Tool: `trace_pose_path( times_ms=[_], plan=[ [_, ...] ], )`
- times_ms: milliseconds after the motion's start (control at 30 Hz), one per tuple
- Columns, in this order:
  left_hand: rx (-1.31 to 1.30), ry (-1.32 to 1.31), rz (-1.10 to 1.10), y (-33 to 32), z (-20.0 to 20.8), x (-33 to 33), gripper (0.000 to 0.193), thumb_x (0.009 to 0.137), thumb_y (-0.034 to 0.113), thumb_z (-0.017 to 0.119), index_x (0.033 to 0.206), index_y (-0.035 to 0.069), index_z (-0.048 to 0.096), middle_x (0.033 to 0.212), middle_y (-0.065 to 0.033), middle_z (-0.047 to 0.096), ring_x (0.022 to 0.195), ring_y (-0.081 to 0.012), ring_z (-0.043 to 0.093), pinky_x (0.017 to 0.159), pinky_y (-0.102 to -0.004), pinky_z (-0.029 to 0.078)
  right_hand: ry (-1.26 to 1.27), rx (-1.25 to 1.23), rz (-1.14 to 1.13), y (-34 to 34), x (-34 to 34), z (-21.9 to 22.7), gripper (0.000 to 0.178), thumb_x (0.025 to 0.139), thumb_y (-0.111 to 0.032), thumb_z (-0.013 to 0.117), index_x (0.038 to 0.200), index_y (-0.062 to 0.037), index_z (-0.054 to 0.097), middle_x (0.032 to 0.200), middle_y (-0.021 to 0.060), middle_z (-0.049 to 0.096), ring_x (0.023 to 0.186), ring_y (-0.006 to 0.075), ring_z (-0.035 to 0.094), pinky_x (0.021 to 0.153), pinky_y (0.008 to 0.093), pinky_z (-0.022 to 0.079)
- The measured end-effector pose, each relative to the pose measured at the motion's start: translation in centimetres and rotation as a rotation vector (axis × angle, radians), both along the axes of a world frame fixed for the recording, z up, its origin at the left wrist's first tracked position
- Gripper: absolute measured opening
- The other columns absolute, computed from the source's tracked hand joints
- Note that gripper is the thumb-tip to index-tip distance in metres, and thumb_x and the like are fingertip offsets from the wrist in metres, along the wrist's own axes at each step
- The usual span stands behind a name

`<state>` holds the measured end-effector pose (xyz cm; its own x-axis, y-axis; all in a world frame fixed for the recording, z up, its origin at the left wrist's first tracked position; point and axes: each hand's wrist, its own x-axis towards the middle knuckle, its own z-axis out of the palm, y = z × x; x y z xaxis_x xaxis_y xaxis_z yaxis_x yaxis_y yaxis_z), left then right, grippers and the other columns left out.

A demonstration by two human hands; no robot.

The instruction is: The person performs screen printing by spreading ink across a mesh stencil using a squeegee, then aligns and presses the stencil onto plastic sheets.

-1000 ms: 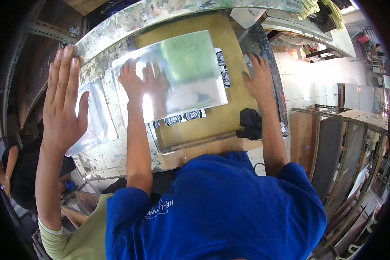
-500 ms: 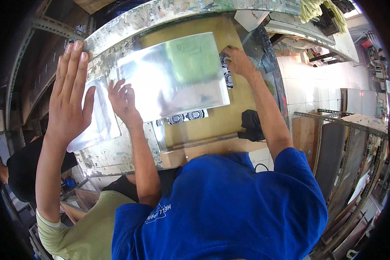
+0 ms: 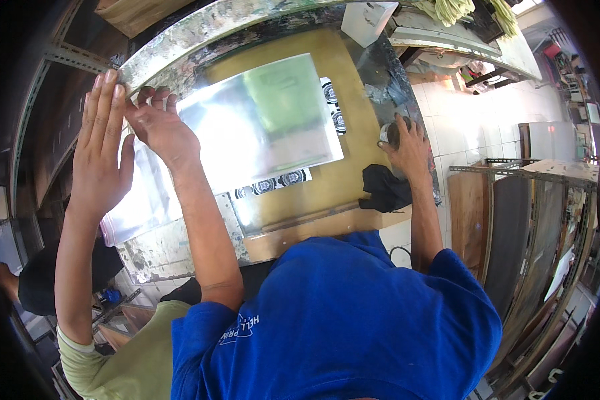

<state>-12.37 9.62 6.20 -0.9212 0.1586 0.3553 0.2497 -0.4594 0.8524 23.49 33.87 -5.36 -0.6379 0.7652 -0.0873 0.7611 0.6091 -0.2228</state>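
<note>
My left hand (image 3: 163,130) is raised at the left edge of a glossy clear sheet (image 3: 290,100), fingers loosely bent and apart, holding nothing visible. A co-worker's flat hand (image 3: 103,137) is beside it, overlapping in view. My right hand (image 3: 410,147) curls its fingers around a small round roll (image 3: 389,135), apparently tape, at the board's right side. The sheet lies on an olive-yellow board (image 3: 353,100) and mirrors bright light. Printed black-and-white strips show past its right edge (image 3: 339,120) and its lower edge (image 3: 267,186).
Clear plastic sleeves (image 3: 143,200) lie left of the board. A black cloth (image 3: 383,189) rests near my right wrist. The paint-stained table rim (image 3: 180,43) curves along the far side. Metal racks (image 3: 533,220) stand at the right, and a co-worker in a green shirt (image 3: 137,353) sits close left.
My right hand has left the printed strip and moved right and nearer, onto the round roll. My left hand has moved left and away from me. The co-worker's hand stays almost in place.
</note>
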Motion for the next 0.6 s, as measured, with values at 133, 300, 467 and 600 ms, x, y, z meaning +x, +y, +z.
trace_pose_path(
  times_ms=[133, 300, 467, 600],
  plan=[
    [0.037, -0.115, 0.085, 1.0, 1.4, 0.6, 0.056, 0.095, 0.061, 0.06, 0.132, 0.02, 0.049, 0.114, -0.0051, 0.055, 0.105, -0.0213, 0.054, 0.087, -0.0422, 0.041, 0.072, 0.017, -0.082, 0.4, 2.2, -1.4, 0.088, 0.077, -0.038, 0.083, 0.147, -0.0037, 0.043, 0.147, 0.0292, 0.045, 0.139, 0.048, 0.038, 0.106, 0.0605, 0.037],
    [-0.028, -0.244, 0.215, 1.4, 3.5, 2.7, 0.043, 0.094, 0.052, 0.066, 0.117, 0.016, 0.057, 0.105, -0.0034, 0.059, 0.098, -0.0189, 0.054, 0.084, -0.0386, 0.04, 0.193, 0.239, -0.032, 0.0, 1.1, 0.6, 0.078, 0.078, -0.029, 0.082, 0.142, -0.0004, 0.048, 0.141, 0.0281, 0.048, 0.135, 0.0456, 0.042, 0.105, 0.0555, 0.04],
    [-0.108, -0.249, 0.193, 0.5, 4.2, 3.9, 0.034, 0.093, 0.039, 0.067, 0.117, 0.015, 0.06, 0.108, 0.0001, 0.061, 0.098, -0.0154, 0.055, 0.084, -0.0366, 0.04, 0.52, 0.229, 0.045, 0.6, -2.4, 3.6, 0.063, 0.078, -0.016, 0.08, 0.133, 0.0008, 0.055, 0.131, 0.0255, 0.056, 0.124, 0.044, 0.049, 0.103, 0.0529, 0.043],
    [-0.134, -0.241, 0.181, -0.3, 3.3, 4.6, 0.033, 0.095, 0.037, 0.066, 0.119, 0.015, 0.06, 0.112, 0.0023, 0.062, 0.1, -0.0149, 0.055, 0.089, -0.0378, 0.038, 0.656, 0.215, 0.102, 1.6, -3.9, 3.7, 0.05, 0.079, -0.01, 0.077, 0.125, 0.003, 0.061, 0.119, 0.0232, 0.063, 0.112, 0.0425, 0.057, 0.096, 0.0499, 0.048]
  ],
)
